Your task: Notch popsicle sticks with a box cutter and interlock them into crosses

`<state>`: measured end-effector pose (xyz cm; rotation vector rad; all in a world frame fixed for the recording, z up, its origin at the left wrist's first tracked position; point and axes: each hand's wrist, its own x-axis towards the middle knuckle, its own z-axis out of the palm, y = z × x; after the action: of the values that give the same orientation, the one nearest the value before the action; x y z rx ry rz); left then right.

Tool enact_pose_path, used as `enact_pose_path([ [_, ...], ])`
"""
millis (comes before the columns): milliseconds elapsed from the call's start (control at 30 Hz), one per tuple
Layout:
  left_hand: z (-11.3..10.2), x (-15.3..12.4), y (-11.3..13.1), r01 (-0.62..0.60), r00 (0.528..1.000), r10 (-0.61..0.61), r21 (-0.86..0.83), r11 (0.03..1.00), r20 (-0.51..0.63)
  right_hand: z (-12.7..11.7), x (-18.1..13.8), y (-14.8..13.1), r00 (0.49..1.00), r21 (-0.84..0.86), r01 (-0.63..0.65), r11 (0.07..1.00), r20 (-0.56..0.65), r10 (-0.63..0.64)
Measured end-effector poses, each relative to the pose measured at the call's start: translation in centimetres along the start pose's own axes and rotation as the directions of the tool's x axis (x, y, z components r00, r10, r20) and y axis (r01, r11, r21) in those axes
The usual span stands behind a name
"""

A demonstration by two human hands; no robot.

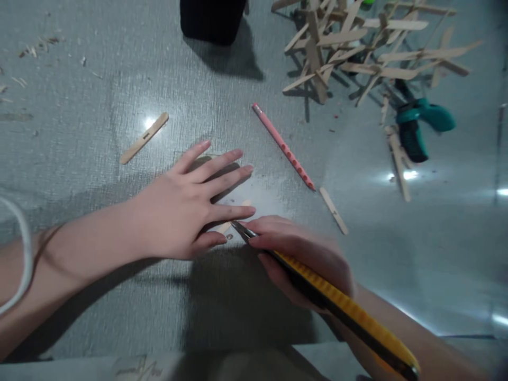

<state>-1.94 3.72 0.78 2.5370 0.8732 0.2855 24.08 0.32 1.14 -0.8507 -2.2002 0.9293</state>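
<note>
The right grip [305,251] holds a yellow knife [349,307] at a wooden stick [225,227].

Your tabletop [91,143], grey, textured | under your left fingers [232,212]: pale stick [224,227] | beyond them: pink pencil [284,148] | left: marked stick [144,137], wood scraps [39,47] | right: short stick [334,210], crossed-stick heap [317,58], teal-and-black tool [413,140] | top: black container [212,21]

The blade [241,229] is shiny metal, the craft stick [225,227] matt wood, the tabletop [79,159] glossy but textured.
</note>
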Motion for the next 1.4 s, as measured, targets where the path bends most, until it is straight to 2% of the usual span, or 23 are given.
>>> enact_pose_path([
  [67, 0.1, 0.0, -0.1, 0.008, 0.999, -0.009, 0.024, 1.0, 0.053, 0.1, 0.1, 0.1, 1.0, 0.002, 0.005, 1.0, 0.014, -0.005],
  [133, 0.2, -0.1, -0.1, -0.012, 0.998, 0.009, 0.05, 0.999, 0.055, 0.1, 0.3, 0.2, 1.0, 0.004, 0.013, 1.0, 0.012, -0.013],
  [300, 0.5, -0.1, -0.2, -0.078, 0.993, 0.084, 0.076, 0.994, -0.08, 0.1, 0.4, 0.4, 0.997, -0.029, 0.061, 0.998, 0.055, -0.059],
  [467, 0.4, 0.0, -0.3, -0.086, 0.988, 0.091, 0.043, 0.995, -0.121, 0.4, 0.1, 0.4, 0.999, -0.02, 0.043, 0.999, 0.004, -0.043],
  [733, 0.2, 0.2, 0.0, -0.028, 0.999, 0.024, 0.084, 0.996, 0.048, 0.6, 0.2, 0.4, 0.998, -0.019, 0.059, 0.998, -0.008, -0.06],
  [933, 0.2, 0.1, -0.2, -0.048, 0.999, 0.048, 0.071, 0.996, 0.001, 0.7, 0.2, -0.1, 0.999, 0.008, 0.039, 0.999, -0.005, -0.039],
  [1067, 0.3, 0.2, 0.0, -0.026, 1.0, 0.025, 0.071, 0.997, 0.009, 0.7, 0.2, -0.6, 0.999, 0.052, 0.008, 0.999, 0.033, -0.01],
  [1267, 0.3, 0.2, 0.1, 0.005, 0.999, -0.008, 0.096, 0.995, 0.035, 0.7, -0.3, -0.8, 1.0, -0.049, 0.007, 0.999, 0.018, -0.006],
  [1400, 0.3, 0.2, 0.2, 0.008, 0.999, -0.011, 0.092, 0.996, 0.035, 0.7, -0.5, -0.8, 1.0, -0.039, -0.013, 0.999, 0.027, 0.014],
])
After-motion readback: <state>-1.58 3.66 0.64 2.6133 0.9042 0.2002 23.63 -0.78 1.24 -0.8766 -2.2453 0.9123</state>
